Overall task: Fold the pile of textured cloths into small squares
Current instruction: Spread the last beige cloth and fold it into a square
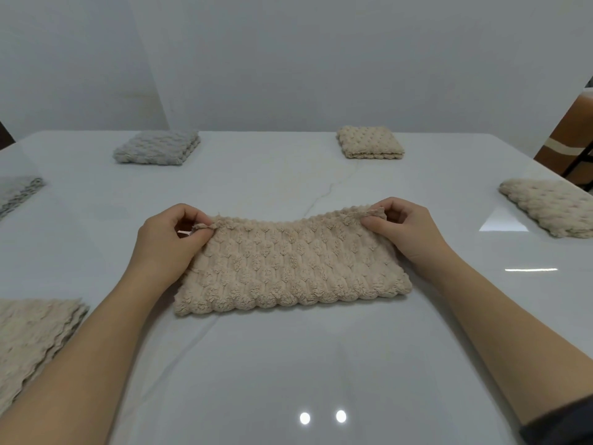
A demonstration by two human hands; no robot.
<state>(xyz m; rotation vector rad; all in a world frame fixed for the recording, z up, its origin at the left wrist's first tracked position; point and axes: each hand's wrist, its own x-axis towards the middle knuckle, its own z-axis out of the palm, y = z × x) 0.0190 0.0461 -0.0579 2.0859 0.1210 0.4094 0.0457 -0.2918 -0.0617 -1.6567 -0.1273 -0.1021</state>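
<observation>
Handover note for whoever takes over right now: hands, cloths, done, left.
Left hand pinches the far left corner of the beige cloth; right hand pinches its far right corner.
The cloth lies mid-table, folded into a long rectangle, not yet a square.
Done: folded grey square far left, folded beige square far right.
Left: finish this cloth, probably by folding it across. The beige stack near left looks unfolded. The beige cloth at the right edge and grey cloth at the left edge: state unclear.

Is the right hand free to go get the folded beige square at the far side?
Probably not yet: the right hand is pinching the beige cloth. The table toward the folded beige square looks unobstructed.
</observation>
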